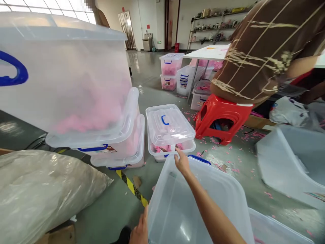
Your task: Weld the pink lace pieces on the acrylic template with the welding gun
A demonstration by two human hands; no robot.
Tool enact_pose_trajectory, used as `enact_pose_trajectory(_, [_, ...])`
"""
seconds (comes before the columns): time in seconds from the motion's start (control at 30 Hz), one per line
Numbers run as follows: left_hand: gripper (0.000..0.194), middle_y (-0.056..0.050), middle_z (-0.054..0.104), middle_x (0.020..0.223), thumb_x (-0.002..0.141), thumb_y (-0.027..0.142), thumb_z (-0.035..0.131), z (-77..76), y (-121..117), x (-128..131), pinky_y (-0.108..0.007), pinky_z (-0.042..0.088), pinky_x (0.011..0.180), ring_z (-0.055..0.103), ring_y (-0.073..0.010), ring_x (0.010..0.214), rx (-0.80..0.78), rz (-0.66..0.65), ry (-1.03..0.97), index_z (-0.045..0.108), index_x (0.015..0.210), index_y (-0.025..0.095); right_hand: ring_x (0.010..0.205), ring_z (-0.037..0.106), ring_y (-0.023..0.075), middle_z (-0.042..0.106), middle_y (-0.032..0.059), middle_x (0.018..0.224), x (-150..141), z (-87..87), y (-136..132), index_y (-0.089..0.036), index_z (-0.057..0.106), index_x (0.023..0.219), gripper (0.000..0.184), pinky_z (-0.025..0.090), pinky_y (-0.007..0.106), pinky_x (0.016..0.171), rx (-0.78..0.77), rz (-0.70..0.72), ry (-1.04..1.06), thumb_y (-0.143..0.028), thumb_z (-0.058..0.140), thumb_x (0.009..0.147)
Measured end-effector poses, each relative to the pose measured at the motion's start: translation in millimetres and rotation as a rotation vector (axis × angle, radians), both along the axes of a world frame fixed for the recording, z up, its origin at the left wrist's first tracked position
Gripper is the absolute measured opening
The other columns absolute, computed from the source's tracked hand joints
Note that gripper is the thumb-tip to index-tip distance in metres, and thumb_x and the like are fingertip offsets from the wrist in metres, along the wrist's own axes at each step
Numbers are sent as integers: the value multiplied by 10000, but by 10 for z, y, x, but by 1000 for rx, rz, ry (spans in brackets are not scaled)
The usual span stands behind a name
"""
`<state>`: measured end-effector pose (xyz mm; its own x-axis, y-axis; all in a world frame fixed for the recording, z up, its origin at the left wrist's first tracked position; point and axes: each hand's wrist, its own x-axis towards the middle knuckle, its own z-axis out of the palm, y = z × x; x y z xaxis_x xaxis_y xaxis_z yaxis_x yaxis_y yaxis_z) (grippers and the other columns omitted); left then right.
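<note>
A translucent plastic storage box [218, 200] with a blue handle fills the lower middle of the head view, its inside facing me. My left hand [140, 228] grips its near left edge, the hand partly cut off by the frame's bottom. Reaching across the box, my right hand [181, 162] holds the far left part of its rim, thumb on the near side; the other fingers are partly hidden. Just beyond that hand stands a lower box with pink pieces inside, and its clear lid [170, 127] rests on top, slightly askew.
Large stacked boxes [88, 84] of pink material rise at left, above a filled plastic bag [50, 189]. A person sits on a red stool [223, 117] at right, near another open box [291, 162]. Pink scraps litter the floor. Behind is a white table [203, 52].
</note>
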<state>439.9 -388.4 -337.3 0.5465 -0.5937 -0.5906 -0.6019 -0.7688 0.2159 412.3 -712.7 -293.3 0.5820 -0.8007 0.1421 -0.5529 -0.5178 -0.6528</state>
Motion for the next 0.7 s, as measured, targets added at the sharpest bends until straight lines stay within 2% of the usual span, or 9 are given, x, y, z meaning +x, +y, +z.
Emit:
enact_pose_trajectory(0.07, [751, -88, 380, 1481, 801, -33, 214, -117, 100, -57, -330, 477, 852, 655, -238, 1004, 35, -5, 0, 128, 1497, 237, 1071, 584, 208, 577, 94, 1235, 469, -111, -394, -188, 563, 1196, 320, 485, 442, 928, 27, 40, 104, -339, 539, 915])
enact_pose_trajectory(0.17, [734, -86, 383, 1480, 818, -14, 229, -290, 222, -127, -332, 468, 892, 590, -258, 1139, 17, 43, 35, 129, 1496, 249, 1112, 550, 225, 526, 100, 1291, 846, -375, -739, -192, 545, 1217, 340, 473, 455, 938, 38, 89, 260, -335, 549, 909])
enact_pose_trajectory(0.3, [636, -44, 413, 1465, 859, 80, 276, -464, 306, -173, -362, 480, 918, 564, -298, 1175, -41, 178, 154, 302, 1458, 293, 1221, 470, 272, 440, 108, 1386, 954, -655, -1014, -199, 488, 1293, 424, 409, 520, 1000, -3, 126, 459, -326, 567, 896])
enact_pose_trajectory(0.4, [621, -17, 393, 1472, 854, 102, 293, -543, 333, -205, -391, 458, 986, 481, -313, 1264, -138, 233, 191, 335, 1446, 281, 1276, 412, 300, 401, 109, 1421, 946, -767, -1169, -198, 463, 1322, 474, 350, 562, 1035, -57, 157, 581, -327, 586, 883])
enact_pose_trajectory(0.53, [664, -36, 364, 1483, 824, 99, 321, -536, 313, -222, -441, 425, 1029, 438, -348, 1292, -155, 224, 222, 281, 1471, 239, 1294, 387, 303, 392, 105, 1429, 909, -816, -1254, -199, 465, 1321, 469, 321, 570, 1050, -141, 225, 670, -327, 582, 884])
enact_pose_trajectory(0.7, [692, -67, 340, 1503, 825, 70, 299, -315, 226, -157, -394, 413, 1023, 409, -305, 1323, -50, 149, 230, 191, 1496, 197, 1172, 507, 261, 508, 99, 1306, 840, -795, -1191, -172, 528, 1234, 386, 416, 518, 982, -126, 337, 708, -332, 582, 887])
